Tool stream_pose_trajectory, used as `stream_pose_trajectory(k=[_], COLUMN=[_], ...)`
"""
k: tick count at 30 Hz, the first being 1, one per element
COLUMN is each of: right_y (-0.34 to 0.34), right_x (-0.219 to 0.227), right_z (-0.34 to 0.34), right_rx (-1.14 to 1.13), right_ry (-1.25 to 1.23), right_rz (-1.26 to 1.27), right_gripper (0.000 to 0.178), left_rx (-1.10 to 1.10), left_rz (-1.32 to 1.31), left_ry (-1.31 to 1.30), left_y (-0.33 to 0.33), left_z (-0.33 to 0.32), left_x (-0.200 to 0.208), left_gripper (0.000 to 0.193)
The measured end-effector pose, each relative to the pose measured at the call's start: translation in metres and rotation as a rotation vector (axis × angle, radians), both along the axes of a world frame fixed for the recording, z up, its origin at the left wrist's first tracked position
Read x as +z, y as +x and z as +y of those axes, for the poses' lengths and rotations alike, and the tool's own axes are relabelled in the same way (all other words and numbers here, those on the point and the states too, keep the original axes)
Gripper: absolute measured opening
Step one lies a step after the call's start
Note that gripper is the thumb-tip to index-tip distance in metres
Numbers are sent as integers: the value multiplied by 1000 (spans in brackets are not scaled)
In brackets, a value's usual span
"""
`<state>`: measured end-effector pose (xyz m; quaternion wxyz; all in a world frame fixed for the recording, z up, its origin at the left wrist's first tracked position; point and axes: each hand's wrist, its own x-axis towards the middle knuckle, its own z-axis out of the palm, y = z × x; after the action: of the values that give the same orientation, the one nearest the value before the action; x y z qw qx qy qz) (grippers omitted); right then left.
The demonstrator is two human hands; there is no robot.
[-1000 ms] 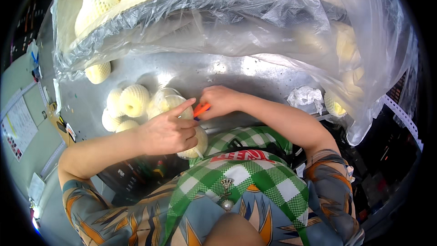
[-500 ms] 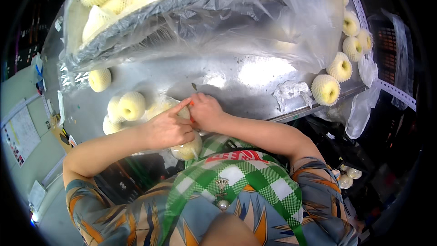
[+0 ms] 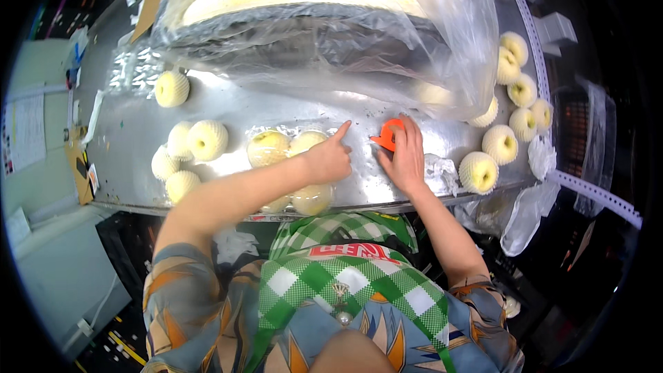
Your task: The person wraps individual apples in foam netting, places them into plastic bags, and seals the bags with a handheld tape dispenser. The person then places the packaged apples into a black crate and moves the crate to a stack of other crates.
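A clear plastic pack of pale yellow round fruit lies near the table's front edge. My left hand is over its right side, the index finger stretched out and the other fingers curled. I see nothing in its grasp. To the right, my right hand has its fingers around a small orange tape dispenser at the tabletop; the palm hides part of it. Loose fruit in foam nets sits left of the pack.
A large plastic-lined box of netted fruit fills the back of the metal table. More netted fruit lines the right edge, beside crumpled plastic. A single fruit stands at the back left.
My hands have parted; earlier they met over the pack. My right hand has moved right with the orange dispenser. The pack now shows more fully, and the whole view has shifted.
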<state>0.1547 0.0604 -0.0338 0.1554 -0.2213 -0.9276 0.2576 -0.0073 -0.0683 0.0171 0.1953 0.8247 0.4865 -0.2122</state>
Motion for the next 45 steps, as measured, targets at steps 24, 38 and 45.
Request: stream_pose_trajectory(k=[24, 38, 45], right_y=[-71, 356, 585], right_x=[37, 211, 268], right_z=[-29, -83, -172], right_rx=[332, -283, -1022], right_ry=[-1323, -1440, -1032], right_rz=[-720, 654, 581], right_gripper=[65, 94, 99], left_rx=[2059, 898, 577], left_rz=[-2275, -1816, -1576], left_ry=[-178, -591, -896], left_y=[32, 218, 370], left_z=[-212, 7, 76], left_x=[-80, 129, 130], left_gripper=[68, 94, 85])
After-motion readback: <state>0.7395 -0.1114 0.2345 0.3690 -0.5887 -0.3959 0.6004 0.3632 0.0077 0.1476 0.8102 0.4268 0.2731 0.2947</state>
